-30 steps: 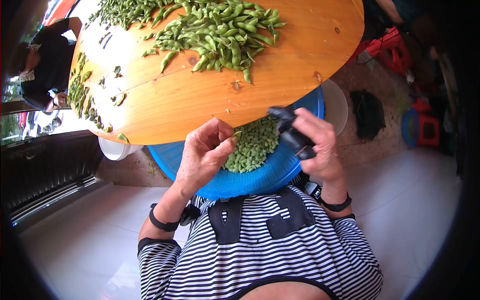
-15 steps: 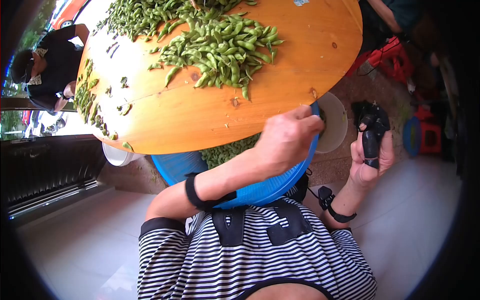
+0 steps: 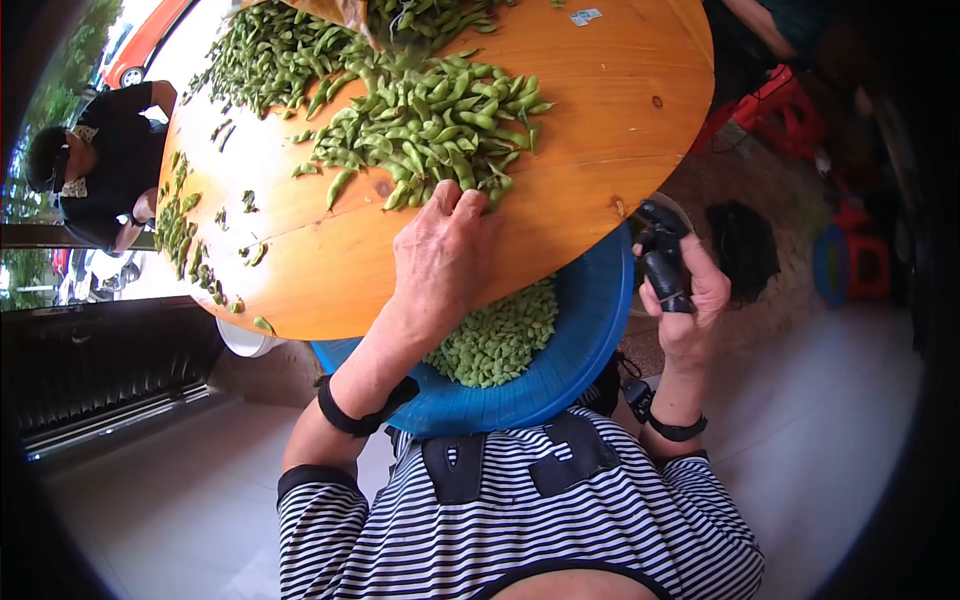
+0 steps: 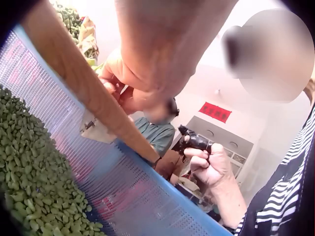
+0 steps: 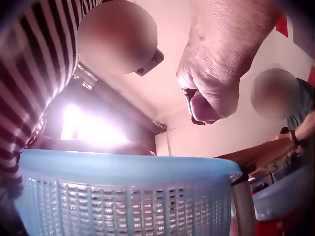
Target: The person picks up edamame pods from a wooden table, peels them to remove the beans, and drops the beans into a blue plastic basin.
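Observation:
My left hand (image 3: 445, 245) is over the near edge of a heap of green soybean pods (image 3: 430, 120) on the round wooden table (image 3: 600, 130). Its fingers are bent and reach in among the lowest pods; I cannot tell whether they grip one. To the right, my right hand (image 3: 690, 290) is raised beside the rim of a blue basket (image 3: 590, 320). Black coverings (image 4: 197, 141) show on its thumb and a finger, and the other fingers are loosely curled. Shelled green beans (image 4: 37, 167) lie in the basket, which stands below the table edge.
A white bucket (image 3: 245, 340) sits under the table's left side, and another pale tub is partly hidden behind my right hand. Red stools (image 3: 785, 120) stand at right. A person in dark clothes (image 3: 115, 160) sits at left. Small pods (image 3: 180, 225) lie scattered along the table's left edge.
Both hands came apart after meeting over the basket. My left hand crossed to the right-hand tub, then went back up to the pod heap. My right hand swung outward, then came partway back.

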`<action>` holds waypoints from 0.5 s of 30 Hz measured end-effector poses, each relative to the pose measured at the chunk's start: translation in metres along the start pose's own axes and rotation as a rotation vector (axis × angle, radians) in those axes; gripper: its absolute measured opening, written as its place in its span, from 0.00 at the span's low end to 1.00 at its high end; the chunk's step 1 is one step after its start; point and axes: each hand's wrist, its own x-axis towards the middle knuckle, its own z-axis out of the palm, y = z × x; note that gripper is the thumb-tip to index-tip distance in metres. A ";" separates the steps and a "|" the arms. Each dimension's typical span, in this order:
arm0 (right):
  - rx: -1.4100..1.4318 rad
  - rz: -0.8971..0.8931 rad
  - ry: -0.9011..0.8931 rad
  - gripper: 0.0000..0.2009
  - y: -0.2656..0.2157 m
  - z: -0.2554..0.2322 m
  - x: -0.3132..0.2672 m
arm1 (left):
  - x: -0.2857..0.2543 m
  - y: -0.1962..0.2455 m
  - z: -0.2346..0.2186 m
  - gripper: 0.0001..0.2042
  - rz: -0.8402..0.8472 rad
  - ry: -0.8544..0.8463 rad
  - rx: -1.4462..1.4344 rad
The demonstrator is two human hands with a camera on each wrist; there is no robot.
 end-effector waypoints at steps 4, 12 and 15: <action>-0.067 0.117 -0.133 0.20 -0.012 0.019 0.005 | -0.005 0.001 -0.005 0.05 0.061 -0.039 0.099; 0.061 0.245 -0.303 0.14 -0.005 0.045 0.012 | -0.012 0.011 -0.022 0.03 -0.209 -0.276 -0.620; 0.300 0.342 -0.375 0.14 -0.011 0.055 0.014 | -0.020 0.014 -0.029 0.04 -0.429 -0.413 -0.968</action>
